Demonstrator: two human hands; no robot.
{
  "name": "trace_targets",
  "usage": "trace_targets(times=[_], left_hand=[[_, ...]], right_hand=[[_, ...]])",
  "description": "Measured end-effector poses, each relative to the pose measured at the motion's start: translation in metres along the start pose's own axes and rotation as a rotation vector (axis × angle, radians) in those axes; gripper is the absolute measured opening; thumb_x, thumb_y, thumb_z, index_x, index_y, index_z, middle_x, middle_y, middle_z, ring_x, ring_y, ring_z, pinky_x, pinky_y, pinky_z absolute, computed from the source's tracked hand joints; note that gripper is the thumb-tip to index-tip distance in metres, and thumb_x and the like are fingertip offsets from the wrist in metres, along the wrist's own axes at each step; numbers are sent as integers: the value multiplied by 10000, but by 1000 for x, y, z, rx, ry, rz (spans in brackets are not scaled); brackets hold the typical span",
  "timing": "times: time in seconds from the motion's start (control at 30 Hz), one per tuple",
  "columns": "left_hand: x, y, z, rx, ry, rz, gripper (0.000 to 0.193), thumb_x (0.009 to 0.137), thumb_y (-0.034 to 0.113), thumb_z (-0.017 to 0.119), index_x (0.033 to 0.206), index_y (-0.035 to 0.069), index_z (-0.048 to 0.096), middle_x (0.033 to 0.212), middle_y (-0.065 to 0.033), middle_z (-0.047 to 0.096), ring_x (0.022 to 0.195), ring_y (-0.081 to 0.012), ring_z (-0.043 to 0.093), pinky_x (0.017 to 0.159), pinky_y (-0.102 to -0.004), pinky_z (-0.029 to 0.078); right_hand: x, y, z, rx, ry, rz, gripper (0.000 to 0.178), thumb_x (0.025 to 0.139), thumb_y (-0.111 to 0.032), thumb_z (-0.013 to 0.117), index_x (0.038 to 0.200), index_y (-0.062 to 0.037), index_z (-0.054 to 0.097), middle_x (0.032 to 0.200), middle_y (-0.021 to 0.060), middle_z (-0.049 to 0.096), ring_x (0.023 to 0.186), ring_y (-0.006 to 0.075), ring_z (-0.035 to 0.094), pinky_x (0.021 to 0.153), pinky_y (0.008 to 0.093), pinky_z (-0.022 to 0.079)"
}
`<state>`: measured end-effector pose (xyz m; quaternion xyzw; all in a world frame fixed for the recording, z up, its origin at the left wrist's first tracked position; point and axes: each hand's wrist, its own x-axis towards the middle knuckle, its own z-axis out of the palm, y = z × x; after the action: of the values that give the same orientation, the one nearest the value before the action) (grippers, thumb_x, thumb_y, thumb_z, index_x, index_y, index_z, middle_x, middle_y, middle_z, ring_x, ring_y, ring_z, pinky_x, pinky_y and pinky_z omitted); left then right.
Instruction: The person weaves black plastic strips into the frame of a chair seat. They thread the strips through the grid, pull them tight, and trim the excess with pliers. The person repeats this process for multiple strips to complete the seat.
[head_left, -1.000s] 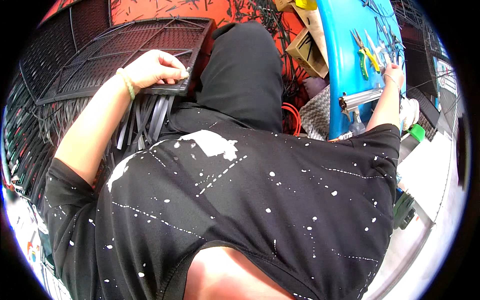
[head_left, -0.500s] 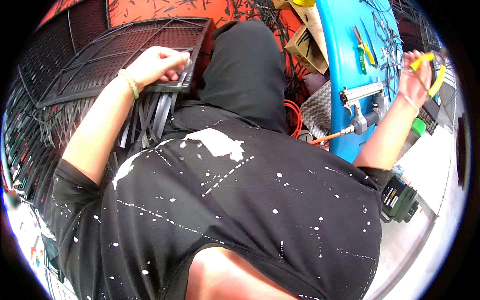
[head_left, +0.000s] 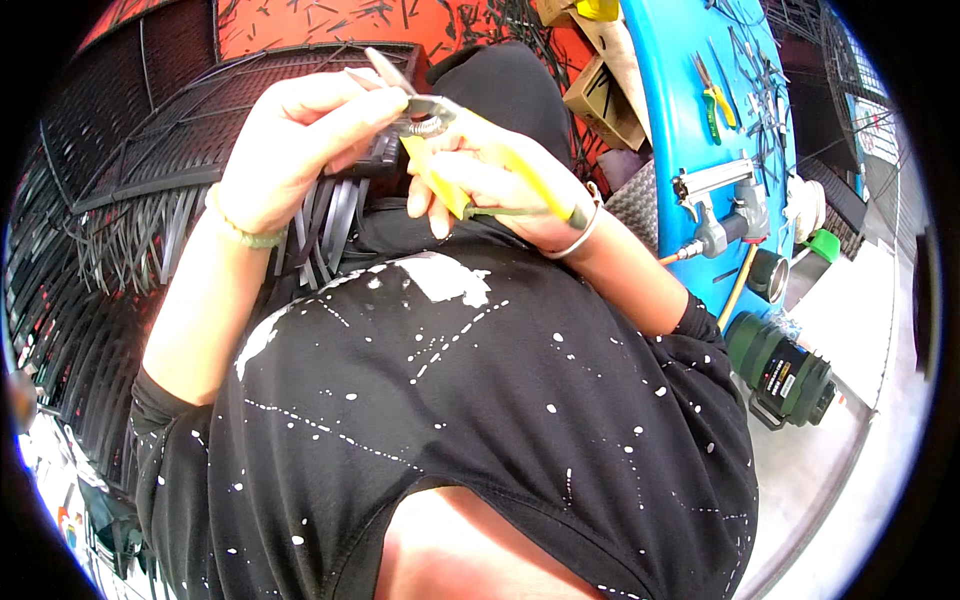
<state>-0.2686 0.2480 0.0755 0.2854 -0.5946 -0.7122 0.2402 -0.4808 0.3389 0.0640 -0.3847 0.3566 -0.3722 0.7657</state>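
My right hand (head_left: 500, 175) grips a pair of spring-loaded snips (head_left: 440, 180) with yellow handles. The blades point up and away, spread apart, past the fingertips of my left hand (head_left: 310, 130). Those left fingers are pinched together right against the snips' metal head; whatever they hold is hidden. Below and behind both hands lies a black woven panel (head_left: 180, 140) with a ribbed frame. Loose grey and black flat strips (head_left: 320, 225) hang from its near edge. My dark-trousered knee (head_left: 500, 90) is just beyond the right hand.
On the right stands a blue table (head_left: 655, 60) bearing green-and-yellow pliers (head_left: 715, 105), a nail gun (head_left: 720, 215) with an orange hose, and scattered strips. A cardboard box (head_left: 605, 105) stands beside it. Cuttings litter the red floor (head_left: 300, 25). A dark green canister (head_left: 780, 370) is near my right elbow.
My right hand has swung in from above the table's right side, bringing the snips to my left hand. The left hand has lifted slightly off the panel's corner.
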Motion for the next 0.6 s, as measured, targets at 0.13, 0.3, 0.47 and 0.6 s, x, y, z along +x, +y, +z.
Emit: trace_targets(times=[0.13, 0.3, 0.47, 0.6], left_hand=[[6, 8, -6, 5, -7, -29, 230, 944, 197, 599, 969, -7, 703, 658, 56, 491, 532, -18, 328, 491, -201, 248], [23, -4, 4, -6, -5, -151, 249, 935, 270, 635, 965, 38, 721, 692, 70, 542, 562, -5, 398, 510, -176, 289], [12, -69, -19, 473, 174, -209, 334, 915, 300, 661, 1057, 0, 697, 943, -52, 698, 897, -134, 636, 842, -277, 489], [7, -75, -13, 528, 98, -267, 305, 878, 262, 682, 976, -24, 717, 888, -86, 708, 814, -124, 641, 777, -280, 504]], right_hand=[[4, -3, -11, 507, -234, 233, 1037, 868, -791, 220, 1395, 91, 358, 1304, 301, 518, 1111, 339, 594, 995, 438, 428], [-4, -7, -16, 177, -169, 176, 880, 941, -687, 279, 1372, 68, 413, 1207, 212, 597, 1101, 288, 619, 959, 389, 474], [-9, 9, -45, -247, 84, 215, 503, 994, -414, 467, 1247, 10, 566, 1030, 71, 651, 890, 137, 643, 788, 279, 502], [-5, -4, -42, -481, 162, 481, 437, 982, -360, 509, 1121, 36, 632, 869, 32, 650, 752, 114, 630, 703, 244, 482]])
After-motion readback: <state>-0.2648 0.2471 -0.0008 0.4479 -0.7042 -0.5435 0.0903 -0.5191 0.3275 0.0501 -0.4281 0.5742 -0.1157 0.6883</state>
